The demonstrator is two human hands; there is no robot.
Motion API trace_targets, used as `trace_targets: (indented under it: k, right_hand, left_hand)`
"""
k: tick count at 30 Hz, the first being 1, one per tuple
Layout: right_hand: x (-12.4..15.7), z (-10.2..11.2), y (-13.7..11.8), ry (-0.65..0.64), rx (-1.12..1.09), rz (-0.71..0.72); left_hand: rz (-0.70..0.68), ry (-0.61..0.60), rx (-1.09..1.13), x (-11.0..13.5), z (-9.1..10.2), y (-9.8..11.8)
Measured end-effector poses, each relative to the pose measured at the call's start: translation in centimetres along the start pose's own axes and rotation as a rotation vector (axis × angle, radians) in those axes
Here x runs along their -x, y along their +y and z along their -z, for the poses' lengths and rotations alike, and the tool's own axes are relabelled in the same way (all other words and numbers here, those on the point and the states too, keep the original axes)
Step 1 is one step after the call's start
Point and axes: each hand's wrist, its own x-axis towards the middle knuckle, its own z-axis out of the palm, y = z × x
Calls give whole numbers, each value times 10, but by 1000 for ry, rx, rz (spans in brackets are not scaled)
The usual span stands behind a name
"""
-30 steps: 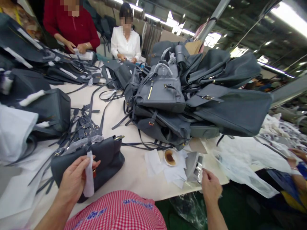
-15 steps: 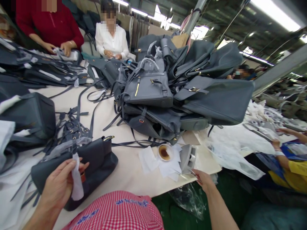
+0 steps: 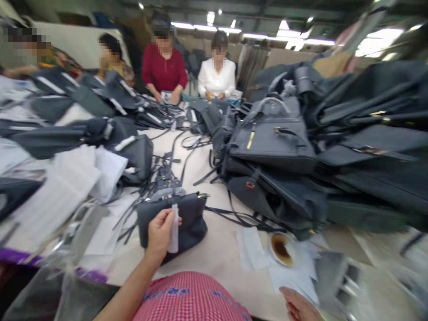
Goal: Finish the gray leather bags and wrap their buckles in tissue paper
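Observation:
A dark blue-grey leather handbag [image 3: 192, 227] lies on the pale tabletop before me, its handle wrapped in clear film. My left hand [image 3: 161, 234] pinches a strip of white wrapping [image 3: 174, 229] that hangs down the bag's front; whether a strap is inside it cannot be made out. At the lower right, my right hand [image 3: 299, 305] has its fingers drawn together, beside white paper sheets [image 3: 294, 283]. Blur hides whatever it may be gripping. A small dish of brown liquid [image 3: 281, 248] rests on the sheets, just beyond that hand.
A tall pile of dark bags [image 3: 270, 138] rises at the right. Thin dark straps [image 3: 165, 174] lie behind the handbag. White sheets [image 3: 63, 178] and more bags cover the left side. A grey block-like object [image 3: 331, 276] stands at the right. Two people [image 3: 163, 67] work across the table.
My view has swung left, so things appear shifted right. The right hand has moved from the grey object toward the papers by the dish. My left hand still pinches the wrapping.

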Motion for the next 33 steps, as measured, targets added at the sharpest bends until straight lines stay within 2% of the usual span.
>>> trace_targets:
  k: [4,7,10,13,17,22,27,29,31,33]
  right_hand:
    - [27,-86,-114,-590,100,288]
    - [57,-151,-187,-896,152,491]
    - [66,-200,-218,-1004,265,654]
    - [54,-229,-219,-948,392,750]
    - [41,-243,-213,-897,466,749]
    - [46,-246,-215,-878,518,683]
    - [50,-249,-220,-834,553,640]
    - [50,-249,-220,-847,553,617]
    - [49,-247,-220,-885,545,579]
    - [46,-244,-218,-941,529,522]
  left_hand:
    - [-95,21,-53,-3,-2,-9]
    - [-140,12,-73,2,-4,-11]
    - [-205,-5,-90,8,-3,-11]
    - [-245,-19,-102,11,-1,-12]
    - [-251,-54,-99,14,0,-15]
    - [-282,-23,-156,18,4,-20]
    - [-447,-42,-286,19,13,-26]
    - [-472,-39,-312,19,14,-25]
    - [-430,-25,-286,20,14,-21]
    - [-331,-29,-189,20,12,-16]
